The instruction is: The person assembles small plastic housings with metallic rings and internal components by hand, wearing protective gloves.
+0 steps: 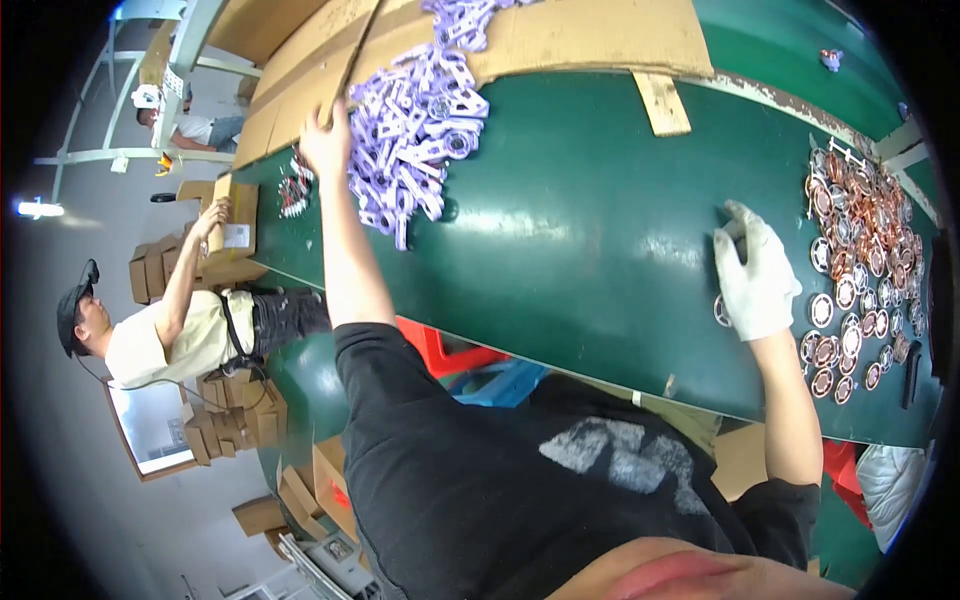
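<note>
My bare left hand [326, 142] reaches out at the far left, its fingers apart, by the cardboard's edge and the left side of a heap of purple plastic parts [415, 125]. I see nothing held in it. My right hand [757, 272], in a white glove, is over the green table [580, 220] with fingers bent and thumb apart from them; nothing shows in its grasp. A round metal ring part [721, 311] lies beside that hand, partly covered by it. Further right spreads a pile of round copper- and silver-coloured parts [848, 290].
Cardboard sheets [590, 35] cover the far side, with a flat wooden piece [661, 103] at their edge. Small red-and-white parts [295, 187] lie left of my left hand. A co-worker [190, 325] handles a carton [228, 230] at left. Red and blue stools [440, 350] stand below the table edge.
</note>
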`<state>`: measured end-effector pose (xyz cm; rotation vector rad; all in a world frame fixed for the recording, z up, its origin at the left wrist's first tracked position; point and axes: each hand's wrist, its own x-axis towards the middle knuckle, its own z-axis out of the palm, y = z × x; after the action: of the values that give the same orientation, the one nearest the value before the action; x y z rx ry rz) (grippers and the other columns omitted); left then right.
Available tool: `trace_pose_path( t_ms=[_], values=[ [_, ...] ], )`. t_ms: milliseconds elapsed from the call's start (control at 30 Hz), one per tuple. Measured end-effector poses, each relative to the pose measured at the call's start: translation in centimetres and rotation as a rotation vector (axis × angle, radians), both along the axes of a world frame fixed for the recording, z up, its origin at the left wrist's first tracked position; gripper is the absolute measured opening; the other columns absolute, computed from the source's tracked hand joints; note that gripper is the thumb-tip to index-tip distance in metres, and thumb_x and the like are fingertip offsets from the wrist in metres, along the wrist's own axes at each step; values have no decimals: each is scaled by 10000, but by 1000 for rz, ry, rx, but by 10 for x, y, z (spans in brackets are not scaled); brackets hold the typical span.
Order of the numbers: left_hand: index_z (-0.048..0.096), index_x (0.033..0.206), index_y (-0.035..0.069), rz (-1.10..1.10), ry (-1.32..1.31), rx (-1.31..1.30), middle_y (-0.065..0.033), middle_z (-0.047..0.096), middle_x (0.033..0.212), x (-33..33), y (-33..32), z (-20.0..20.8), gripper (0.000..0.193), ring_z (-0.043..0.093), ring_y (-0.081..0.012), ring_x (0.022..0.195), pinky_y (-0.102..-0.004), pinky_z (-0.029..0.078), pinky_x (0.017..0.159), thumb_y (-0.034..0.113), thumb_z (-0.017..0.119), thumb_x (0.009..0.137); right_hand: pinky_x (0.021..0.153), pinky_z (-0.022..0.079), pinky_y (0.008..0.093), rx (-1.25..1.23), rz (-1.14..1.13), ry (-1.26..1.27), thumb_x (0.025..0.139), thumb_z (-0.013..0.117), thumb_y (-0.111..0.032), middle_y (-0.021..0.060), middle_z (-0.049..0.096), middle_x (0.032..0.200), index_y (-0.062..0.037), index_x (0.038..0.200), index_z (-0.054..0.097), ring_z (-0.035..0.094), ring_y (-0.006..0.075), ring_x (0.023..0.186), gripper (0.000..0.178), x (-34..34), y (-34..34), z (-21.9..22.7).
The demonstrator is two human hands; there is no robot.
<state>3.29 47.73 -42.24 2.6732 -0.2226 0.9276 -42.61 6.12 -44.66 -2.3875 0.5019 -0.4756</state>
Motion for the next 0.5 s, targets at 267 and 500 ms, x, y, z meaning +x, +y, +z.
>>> trace_pose_path(
  t_ms=[267, 500],
  values=[
    [657, 1324, 59, -252, 360, -443, -158, 633, 1361, -2, 77, -69, 434, 597, -262, 1265, -363, 418, 1109, 363, 578, 1025, 860, 522, 389, -96, -38, -21, 892, 677, -146, 85, 666, 905, -95, 1189, 662, 656, 280, 916, 302, 7, 10, 2],
    [680, 1239, -18, -304, 217, -576, -200, 685, 1249, -62, -6, -70, 366, 636, -287, 1199, -357, 451, 1062, 247, 621, 994, 879, 519, 370, 0, -98, 127, 929, 649, -207, 101, 689, 951, -86, 1219, 675, 666, 261, 929, 315, 10, 11, 6]
  ],
)
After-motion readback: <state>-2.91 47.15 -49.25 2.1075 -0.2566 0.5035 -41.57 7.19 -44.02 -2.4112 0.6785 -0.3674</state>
